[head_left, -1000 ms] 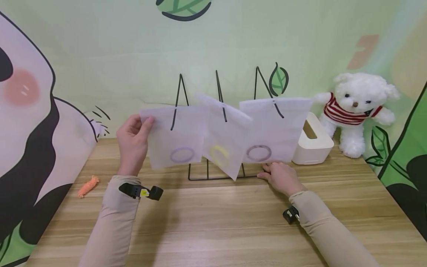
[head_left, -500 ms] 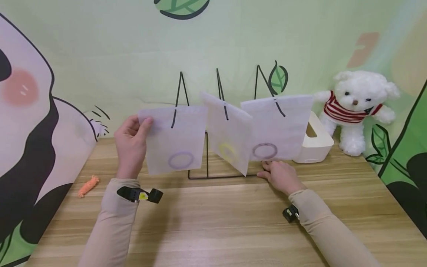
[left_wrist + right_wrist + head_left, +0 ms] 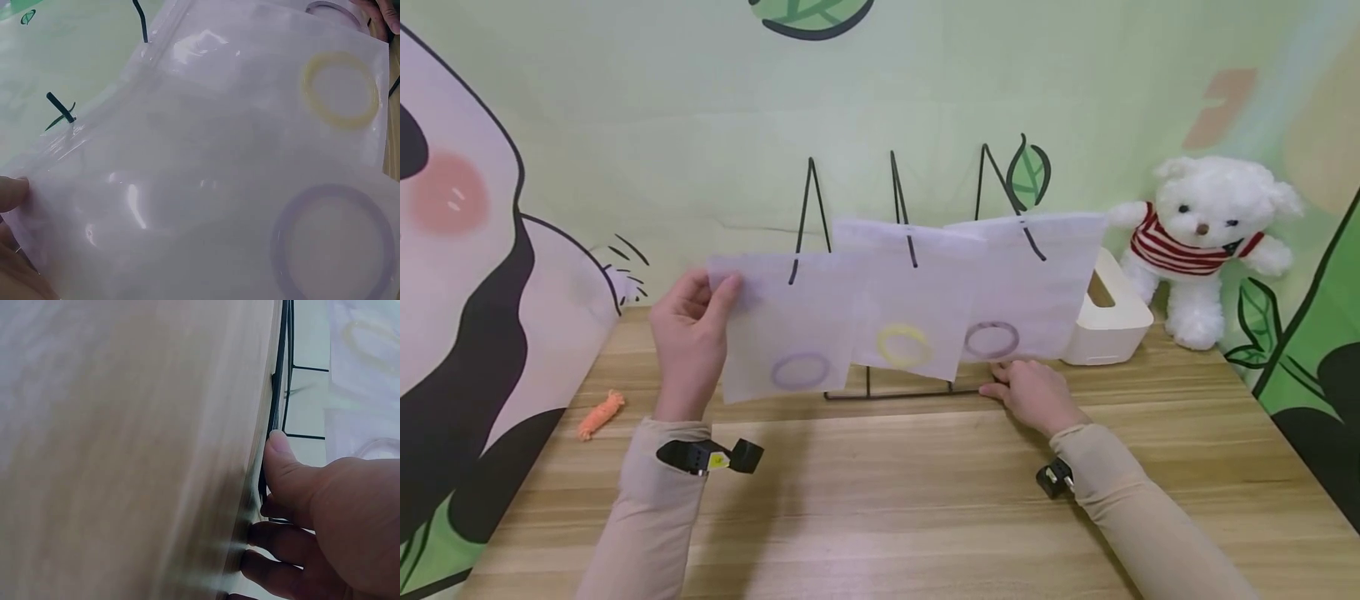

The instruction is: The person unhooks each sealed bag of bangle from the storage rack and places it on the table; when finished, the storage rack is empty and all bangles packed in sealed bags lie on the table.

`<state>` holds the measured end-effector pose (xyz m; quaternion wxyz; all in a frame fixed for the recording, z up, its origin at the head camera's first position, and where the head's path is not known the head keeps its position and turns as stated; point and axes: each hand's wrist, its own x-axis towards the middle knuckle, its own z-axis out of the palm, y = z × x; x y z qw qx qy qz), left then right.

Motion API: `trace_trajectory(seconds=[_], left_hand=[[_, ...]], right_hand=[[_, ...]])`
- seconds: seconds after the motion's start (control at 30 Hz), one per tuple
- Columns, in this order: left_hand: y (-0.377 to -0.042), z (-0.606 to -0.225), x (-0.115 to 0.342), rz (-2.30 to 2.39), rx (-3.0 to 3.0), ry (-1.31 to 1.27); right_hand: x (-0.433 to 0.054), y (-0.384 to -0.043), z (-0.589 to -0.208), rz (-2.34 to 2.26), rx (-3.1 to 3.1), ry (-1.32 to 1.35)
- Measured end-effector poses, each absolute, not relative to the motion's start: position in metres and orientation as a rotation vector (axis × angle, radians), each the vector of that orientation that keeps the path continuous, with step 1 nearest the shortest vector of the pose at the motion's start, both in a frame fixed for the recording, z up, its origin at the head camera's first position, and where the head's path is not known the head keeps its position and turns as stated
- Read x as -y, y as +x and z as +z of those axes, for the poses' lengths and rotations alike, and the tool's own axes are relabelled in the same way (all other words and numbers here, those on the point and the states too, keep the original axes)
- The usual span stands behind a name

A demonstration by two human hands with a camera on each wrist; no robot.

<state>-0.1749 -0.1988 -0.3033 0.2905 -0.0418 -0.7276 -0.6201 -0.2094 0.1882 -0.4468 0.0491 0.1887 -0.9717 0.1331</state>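
Three frosted zip bags hang from the hooks of a black wire rack [image 3: 910, 396]. The left bag [image 3: 775, 317] holds a pale purple ring [image 3: 279, 250], the middle bag [image 3: 917, 292] a yellow ring [image 3: 309, 94], and the right bag [image 3: 1052, 283] a dark purplish ring. My left hand [image 3: 691, 346] pinches the left bag's upper outer corner between thumb and fingers. Low at the right, my right hand [image 3: 1037, 398] grips the front bar of the rack's base, its thumb [image 3: 281, 453] along the wire. The bags overlap one another and hide the rack's middle.
A white tissue box [image 3: 1108, 333] stands behind the right bag, beside a white teddy bear [image 3: 1195, 242] in a striped shirt. An orange twisted bundle [image 3: 601, 415] lies at the left of the wooden table [image 3: 887, 500]. A printed backdrop rises behind the rack.
The left bag's corner has moved down and slightly left with my left hand. The middle bag has swung round to face forward. My right hand keeps its grip on the rack.
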Motion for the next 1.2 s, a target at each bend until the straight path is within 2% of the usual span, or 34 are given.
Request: trace_trajectory(seconds=[0.4, 1.2], left_hand=[[-0.16, -0.302, 0.201, -1.594, 1.948, -0.176], [-0.102, -0.301, 0.234, -1.656, 1.786, -0.188]], right_hand=[[-0.188, -0.21, -0.448, 0.387, 2.993, 0.557], [-0.189, -0.211, -0.448, 0.376, 2.985, 0.581]])
